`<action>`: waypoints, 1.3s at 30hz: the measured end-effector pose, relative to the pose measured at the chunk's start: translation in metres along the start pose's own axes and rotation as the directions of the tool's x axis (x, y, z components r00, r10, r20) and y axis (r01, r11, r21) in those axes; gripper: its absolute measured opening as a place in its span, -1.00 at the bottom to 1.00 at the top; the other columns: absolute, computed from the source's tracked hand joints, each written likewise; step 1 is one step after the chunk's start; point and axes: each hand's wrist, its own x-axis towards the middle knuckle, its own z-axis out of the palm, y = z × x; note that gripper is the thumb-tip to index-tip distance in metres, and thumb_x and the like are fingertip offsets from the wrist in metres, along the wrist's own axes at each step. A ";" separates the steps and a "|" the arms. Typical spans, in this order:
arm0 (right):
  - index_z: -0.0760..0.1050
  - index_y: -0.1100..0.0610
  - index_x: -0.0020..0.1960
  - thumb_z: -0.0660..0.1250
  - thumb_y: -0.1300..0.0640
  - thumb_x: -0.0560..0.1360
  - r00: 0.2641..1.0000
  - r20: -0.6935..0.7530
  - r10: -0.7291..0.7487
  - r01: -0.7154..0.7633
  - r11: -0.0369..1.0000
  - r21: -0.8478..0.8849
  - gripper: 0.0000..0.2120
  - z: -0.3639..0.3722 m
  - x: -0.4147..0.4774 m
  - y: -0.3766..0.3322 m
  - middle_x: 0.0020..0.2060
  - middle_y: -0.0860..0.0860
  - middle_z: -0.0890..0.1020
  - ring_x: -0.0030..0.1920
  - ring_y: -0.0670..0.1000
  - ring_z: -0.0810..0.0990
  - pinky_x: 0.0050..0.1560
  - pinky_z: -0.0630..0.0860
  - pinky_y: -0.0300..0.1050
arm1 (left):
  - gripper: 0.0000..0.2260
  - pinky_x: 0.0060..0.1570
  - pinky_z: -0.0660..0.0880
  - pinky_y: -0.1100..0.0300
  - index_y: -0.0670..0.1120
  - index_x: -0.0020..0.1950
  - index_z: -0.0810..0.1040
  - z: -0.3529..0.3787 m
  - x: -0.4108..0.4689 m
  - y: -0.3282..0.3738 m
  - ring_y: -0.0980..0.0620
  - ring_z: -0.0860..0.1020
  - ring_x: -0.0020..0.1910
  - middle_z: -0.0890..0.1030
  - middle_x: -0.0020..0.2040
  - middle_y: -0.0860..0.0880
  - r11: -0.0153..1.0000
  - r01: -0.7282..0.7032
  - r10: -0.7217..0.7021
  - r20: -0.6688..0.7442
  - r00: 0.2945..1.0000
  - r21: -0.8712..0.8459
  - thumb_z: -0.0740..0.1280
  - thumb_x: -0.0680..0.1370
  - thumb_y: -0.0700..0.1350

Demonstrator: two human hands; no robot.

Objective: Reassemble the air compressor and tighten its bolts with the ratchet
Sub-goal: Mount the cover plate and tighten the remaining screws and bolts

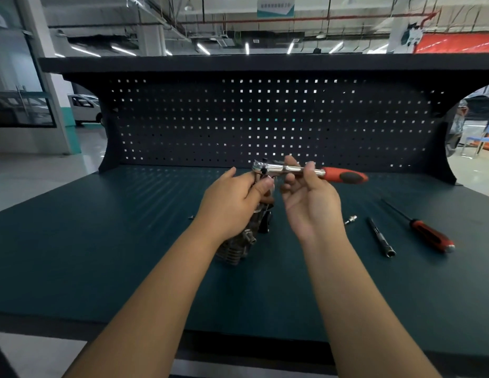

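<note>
Right hand [308, 205] pinches chrome ratchet [338, 175]; left hand [229, 200] grips compressor [235, 251] (finned).

Colour log: counter and tools.
Counter [101, 255]: dark teal, uniform, with a faint grid of light spots near its back edge. Pegboard [183, 118]: matt black, regular grid of small square holes, light showing through many. Ratchet [328, 173]: chrome head and shaft, red handle with a dark grey oval inlay. Air compressor [235, 252]: dull grey metal, parallel ribbed fins, one black part on its far side. Screwdriver [431, 237]: black shaft, red handle with black patches, silvery cap. Extension bar [381, 237]: black, silvery rim at the near end. Fitting [350, 220]: bright silver. Background: red banner [456, 42] with pale streaks; white van [83, 107].
</note>
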 end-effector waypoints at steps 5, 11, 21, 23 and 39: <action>0.31 0.18 0.13 0.06 0.20 0.65 0.845 0.106 -0.524 0.535 0.832 -0.149 -0.90 -0.003 -0.034 0.023 -0.05 0.12 0.68 -0.20 0.04 0.68 -0.14 0.58 -0.18 | -0.56 0.37 0.20 0.08 0.08 -0.02 0.53 0.001 -0.001 0.001 -0.06 0.29 0.44 0.68 -0.10 0.17 1.000 -0.009 0.008 -0.045 0.999 -0.020 -0.06 0.57 0.27; 0.45 -0.08 0.16 0.24 0.20 0.60 0.535 0.545 -0.645 0.843 0.442 -0.305 -0.77 -0.015 -0.047 0.037 0.12 0.19 0.58 0.16 0.14 0.59 0.18 0.50 -0.09 | -0.79 -0.19 0.25 0.07 0.14 -0.35 0.28 -0.005 -0.003 0.009 -0.30 0.46 0.19 0.34 -0.42 0.18 0.999 0.008 -0.006 -0.052 0.999 0.038 0.14 0.48 0.11; 0.49 0.07 -0.04 0.12 0.11 0.65 0.907 0.041 -0.418 0.417 0.883 -0.217 -0.80 0.000 -0.031 0.014 -0.12 0.03 0.72 -0.04 -0.03 0.66 0.02 0.52 -0.17 | -0.70 0.25 0.38 -0.02 0.02 -0.10 0.59 -0.001 0.001 0.000 -0.09 0.49 0.24 0.51 -0.32 0.27 0.998 -0.070 0.070 -0.035 0.997 -0.007 0.12 0.62 0.07; 0.41 0.14 -0.02 0.05 0.07 0.67 0.995 -0.087 -0.053 0.048 0.998 -0.049 -0.77 0.006 -0.012 0.001 -0.22 0.03 0.72 -0.10 0.01 0.65 0.02 0.51 -0.10 | -0.63 0.37 0.27 -0.04 0.01 -0.02 0.60 0.000 0.003 -0.003 -0.08 0.43 0.32 0.64 -0.16 0.15 0.995 -0.082 0.082 0.010 0.997 0.062 0.06 0.61 0.14; 0.51 0.02 0.06 0.31 0.13 0.54 0.616 0.369 -0.696 0.754 0.385 -0.532 -0.89 -0.013 -0.049 0.040 0.07 0.02 0.61 0.16 0.06 0.57 0.21 0.50 0.07 | -0.71 -0.43 0.10 0.23 0.08 -0.43 0.22 0.001 0.003 0.009 0.24 0.32 -0.44 0.34 -0.54 0.13 0.987 0.010 0.009 -0.117 0.993 0.159 0.12 0.50 0.02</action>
